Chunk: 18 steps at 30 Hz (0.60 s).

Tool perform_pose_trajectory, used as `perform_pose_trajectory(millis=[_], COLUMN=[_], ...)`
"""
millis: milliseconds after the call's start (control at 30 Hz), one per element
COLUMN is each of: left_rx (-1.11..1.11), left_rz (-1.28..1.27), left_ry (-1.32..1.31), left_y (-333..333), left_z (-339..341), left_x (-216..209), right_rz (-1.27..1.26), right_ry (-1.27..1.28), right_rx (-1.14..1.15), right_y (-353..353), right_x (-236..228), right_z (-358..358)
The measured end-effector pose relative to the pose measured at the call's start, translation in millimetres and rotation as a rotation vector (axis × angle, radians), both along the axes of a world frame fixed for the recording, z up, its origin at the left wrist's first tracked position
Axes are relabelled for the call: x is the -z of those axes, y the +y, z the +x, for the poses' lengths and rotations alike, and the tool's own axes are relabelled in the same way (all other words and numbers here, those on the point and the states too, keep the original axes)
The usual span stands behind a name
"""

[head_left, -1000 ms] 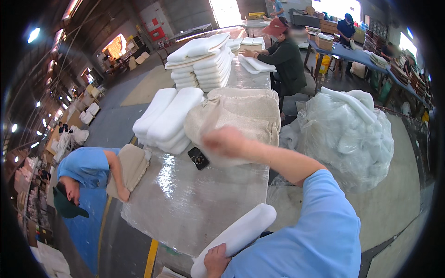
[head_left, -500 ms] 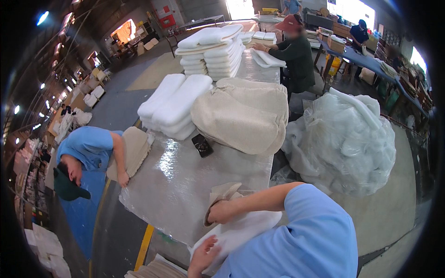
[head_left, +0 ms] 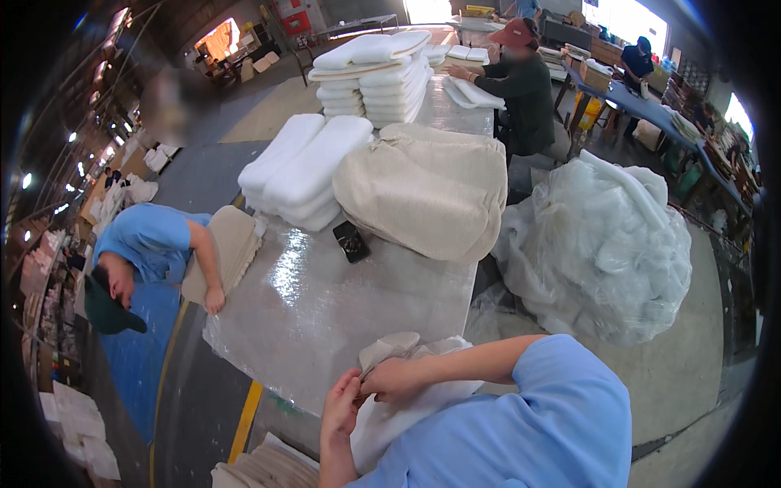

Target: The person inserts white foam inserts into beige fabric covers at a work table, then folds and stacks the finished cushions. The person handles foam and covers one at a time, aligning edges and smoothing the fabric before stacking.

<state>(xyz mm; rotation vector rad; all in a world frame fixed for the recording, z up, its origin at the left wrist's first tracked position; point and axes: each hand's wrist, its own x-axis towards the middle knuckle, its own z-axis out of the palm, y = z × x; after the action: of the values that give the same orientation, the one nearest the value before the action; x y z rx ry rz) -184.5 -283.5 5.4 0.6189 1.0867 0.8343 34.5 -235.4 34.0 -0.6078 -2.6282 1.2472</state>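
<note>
At the near end of the table, my right hand [head_left: 394, 379] is closed on a beige fabric cover [head_left: 387, 348], whose loose end sticks up beyond my fingers. My left hand [head_left: 342, 402] meets it from the left, its fingertips pinching the edge of the same cover. Under my hands and forearm lies a white foam pad [head_left: 407, 413], close against my body. The pad's near part is hidden by my blue sleeve and torso.
A plastic-covered table [head_left: 325, 309] stretches ahead, bearing a black phone [head_left: 351, 242], piled beige covers [head_left: 423, 191] and white pads [head_left: 305, 167]. A big plastic-wrapped bundle [head_left: 602, 244] stands right. Co-workers are at left and far right; more beige covers [head_left: 264, 468] lie lower left.
My left hand has moved up from the white pad to the cover's edge and closed on it. My right hand stays on the cover, shifted slightly. The view has tilted a little.
</note>
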Motion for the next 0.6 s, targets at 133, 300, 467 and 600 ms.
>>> perform_pose_trajectory(millis=[133, 300, 467, 600], left_rx=[0.042, -0.069, -0.022, -0.287], left_rz=[-0.018, 0.207, 0.36, 0.29], left_ry=[0.089, 0.451, 0.667, 0.199], left_y=[-2.6, -14.8, 0.0, -3.9], left_z=[3.6, -4.8, 16.3, -21.8], left_x=[0.2, 21.5, -10.0, -32.2], right_rz=[-0.064, -0.157, 0.089, -0.581], right_ry=[0.07, -0.013, 0.006, 0.342], right_rx=[-0.029, 0.232, 0.61, 0.538], right_y=[4.3, 42.5, 94.9, 116.7], right_x=[12.4, 11.2, 57.9, 15.2], right_z=[13.8, 41.1, 96.3, 51.9])
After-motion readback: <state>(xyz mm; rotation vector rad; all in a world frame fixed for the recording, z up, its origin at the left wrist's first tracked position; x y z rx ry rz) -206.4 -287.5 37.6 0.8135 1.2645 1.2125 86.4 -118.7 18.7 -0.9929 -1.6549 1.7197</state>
